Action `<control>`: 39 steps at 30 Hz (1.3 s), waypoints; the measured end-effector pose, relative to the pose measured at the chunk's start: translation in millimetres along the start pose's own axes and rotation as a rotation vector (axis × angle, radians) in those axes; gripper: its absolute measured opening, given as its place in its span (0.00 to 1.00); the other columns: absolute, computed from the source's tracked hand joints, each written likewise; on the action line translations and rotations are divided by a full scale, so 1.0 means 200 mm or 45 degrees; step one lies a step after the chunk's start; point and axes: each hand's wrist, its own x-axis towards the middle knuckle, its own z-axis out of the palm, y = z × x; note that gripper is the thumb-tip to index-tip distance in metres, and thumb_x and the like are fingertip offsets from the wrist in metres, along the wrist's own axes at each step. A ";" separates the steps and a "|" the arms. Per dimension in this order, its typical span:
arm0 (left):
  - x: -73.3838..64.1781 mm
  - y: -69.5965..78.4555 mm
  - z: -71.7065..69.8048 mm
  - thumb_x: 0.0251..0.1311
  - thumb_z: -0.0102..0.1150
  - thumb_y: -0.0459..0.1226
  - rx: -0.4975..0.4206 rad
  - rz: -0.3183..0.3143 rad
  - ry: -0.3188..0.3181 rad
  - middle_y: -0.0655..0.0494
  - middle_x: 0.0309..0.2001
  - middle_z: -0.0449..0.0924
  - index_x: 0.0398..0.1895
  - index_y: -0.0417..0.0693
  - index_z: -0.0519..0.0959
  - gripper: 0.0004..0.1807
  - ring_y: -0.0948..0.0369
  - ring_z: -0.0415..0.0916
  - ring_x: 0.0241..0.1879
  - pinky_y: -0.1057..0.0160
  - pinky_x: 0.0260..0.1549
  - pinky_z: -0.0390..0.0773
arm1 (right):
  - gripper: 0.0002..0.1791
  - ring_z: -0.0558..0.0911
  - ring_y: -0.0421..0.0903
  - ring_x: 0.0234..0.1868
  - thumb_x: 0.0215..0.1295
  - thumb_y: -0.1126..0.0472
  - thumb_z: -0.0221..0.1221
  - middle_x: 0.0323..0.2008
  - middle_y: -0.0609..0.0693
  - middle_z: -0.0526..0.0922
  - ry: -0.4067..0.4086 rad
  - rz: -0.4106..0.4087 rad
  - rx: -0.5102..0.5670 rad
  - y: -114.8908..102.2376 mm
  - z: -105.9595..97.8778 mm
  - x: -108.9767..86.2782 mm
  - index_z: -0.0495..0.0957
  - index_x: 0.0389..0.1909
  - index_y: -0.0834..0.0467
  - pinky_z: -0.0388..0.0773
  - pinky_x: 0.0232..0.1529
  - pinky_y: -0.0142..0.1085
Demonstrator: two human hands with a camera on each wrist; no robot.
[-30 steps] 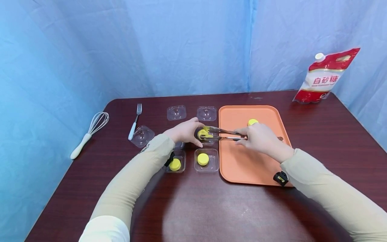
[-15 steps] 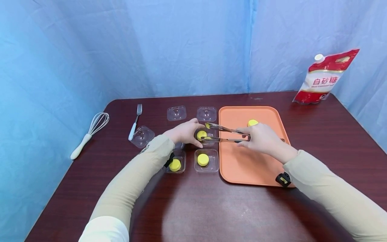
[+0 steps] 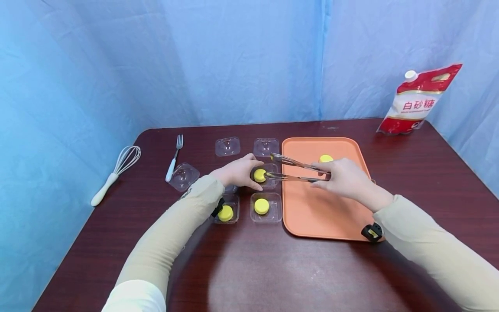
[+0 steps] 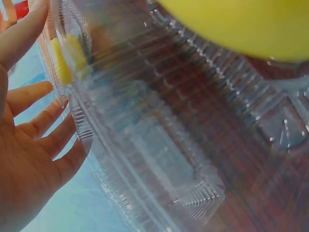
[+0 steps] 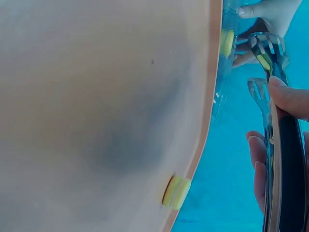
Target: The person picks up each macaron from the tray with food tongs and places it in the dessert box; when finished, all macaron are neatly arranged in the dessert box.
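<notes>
In the head view, my left hand (image 3: 239,171) holds a clear plastic box (image 3: 274,183), thumb at its near edge and fingers at its far edge. A yellow macaron (image 3: 259,175) lies in that box. The left wrist view shows the fingers (image 4: 34,99) spread along the clear wall. Over the orange tray (image 3: 312,216), my right hand (image 3: 343,177) grips metal tongs (image 3: 296,164). Their arms stand apart with nothing between the tips; the lower tip is close to the macaron. Behind the right hand, another macaron (image 3: 325,158) sits on the tray, partly hidden.
Two nearer boxes each hold a macaron, one at the left (image 3: 225,213) and one at the right (image 3: 261,206). Clear lids (image 3: 228,147) lie behind. A fork (image 3: 174,158) and a whisk (image 3: 117,173) are at the left. A sugar pouch (image 3: 412,104) stands back right.
The tongs have spread and let go of the macaron, which now lies in the box. The right hand has drawn back to the right with them. The left hand has stayed in place.
</notes>
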 end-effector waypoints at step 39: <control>-0.07 -0.05 -0.06 0.51 0.68 0.50 -0.076 0.010 0.117 0.46 0.63 0.64 0.70 0.45 0.62 0.44 0.54 0.68 0.59 0.55 0.60 0.69 | 0.36 0.74 0.44 0.23 0.52 0.48 0.68 0.24 0.49 0.81 -0.159 0.428 -0.104 0.36 -0.20 -0.18 0.73 0.58 0.65 0.70 0.21 0.36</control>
